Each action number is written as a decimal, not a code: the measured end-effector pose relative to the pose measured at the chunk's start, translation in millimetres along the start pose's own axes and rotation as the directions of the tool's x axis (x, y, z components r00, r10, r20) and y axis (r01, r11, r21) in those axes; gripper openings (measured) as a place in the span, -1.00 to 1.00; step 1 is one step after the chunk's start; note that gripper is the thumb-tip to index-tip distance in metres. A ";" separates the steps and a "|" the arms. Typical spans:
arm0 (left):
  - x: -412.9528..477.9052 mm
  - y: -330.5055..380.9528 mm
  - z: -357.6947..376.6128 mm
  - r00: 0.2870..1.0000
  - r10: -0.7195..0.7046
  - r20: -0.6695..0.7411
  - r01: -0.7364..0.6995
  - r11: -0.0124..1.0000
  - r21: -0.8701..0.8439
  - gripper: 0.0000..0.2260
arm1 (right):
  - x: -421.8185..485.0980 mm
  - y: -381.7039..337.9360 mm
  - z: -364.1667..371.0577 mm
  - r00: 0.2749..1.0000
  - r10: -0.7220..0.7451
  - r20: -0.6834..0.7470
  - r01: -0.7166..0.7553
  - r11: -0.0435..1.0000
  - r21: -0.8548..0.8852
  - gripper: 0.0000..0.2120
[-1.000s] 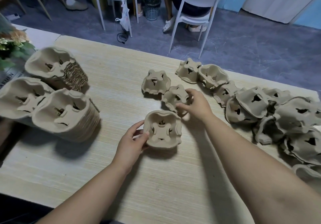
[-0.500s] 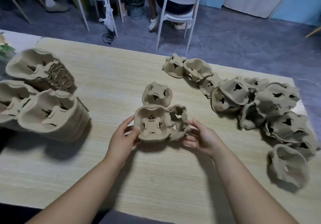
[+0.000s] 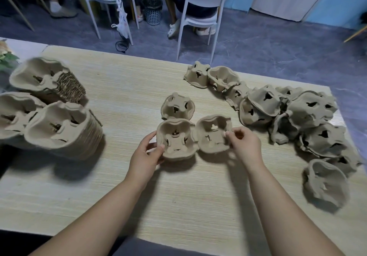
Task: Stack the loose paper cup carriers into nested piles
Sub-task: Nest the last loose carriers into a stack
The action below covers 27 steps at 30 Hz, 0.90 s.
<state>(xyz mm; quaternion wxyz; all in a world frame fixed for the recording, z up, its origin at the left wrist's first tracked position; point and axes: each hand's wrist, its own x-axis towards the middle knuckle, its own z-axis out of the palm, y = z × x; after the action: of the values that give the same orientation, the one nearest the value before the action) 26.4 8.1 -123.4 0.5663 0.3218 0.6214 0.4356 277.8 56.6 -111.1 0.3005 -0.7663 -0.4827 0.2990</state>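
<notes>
Table (image 3: 119,186) of pale wood grain carries every carrier: moulded grey-brown pulp trays, each with four cup wells and small cut-outs in the walls.

Three tall nested piles lie on their sides at the table's left edge: one at the back (image 3: 45,78), one at the very edge (image 3: 14,114), and one nearest the table's middle (image 3: 63,130).

Along the table's right side sprawls a loose heap (image 3: 311,106). It holds roughly eleven carriers, overlapping, so the count is unsure. Most lie bottom up, and the one nearest the table's front right (image 3: 325,182) rests on its side.

At the table's middle are three more. A single carrier (image 3: 177,106) sits bottom up. Just in front of it, toward the table's near edge, two stand side by side with rims touching and open sides turned up.

The left grip (image 3: 145,156) holds the left carrier (image 3: 176,139), thumb on the rim and fingers behind its wall. The right grip (image 3: 244,146) pinches the right rim of the right carrier (image 3: 213,134) between thumb and fingertips.

Half a second ago that right carrier leaned on edge against the left one, with straight fingers under it. A second ago it lay farther back on the table, beside the single carrier.
</notes>
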 end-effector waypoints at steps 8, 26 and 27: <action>-0.4 1.8 -1.5 1.000 0.008 0.018 -0.008 1.000 0.006 -0.69 | -16.3 -25.5 -14.6 0.972 0.052 0.228 -0.171 0.823 0.542 -0.96; -4.6 11.0 1.3 0.996 -0.081 0.031 0.084 0.992 -0.091 -0.85 | -44.4 -43.7 56.9 0.972 -0.218 0.089 0.200 0.963 0.182 -0.77; -5.2 10.7 0.9 0.997 -0.072 0.031 0.075 0.994 -0.084 -0.82 | -44.4 -41.9 58.2 0.966 -0.244 0.087 0.233 0.965 0.123 -0.73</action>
<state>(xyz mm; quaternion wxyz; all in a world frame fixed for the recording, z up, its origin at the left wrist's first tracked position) 27.1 8.0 -111.5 0.6038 0.2802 0.6057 0.4360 195.0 40.6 -109.5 0.3515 -0.6685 -0.5687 0.3257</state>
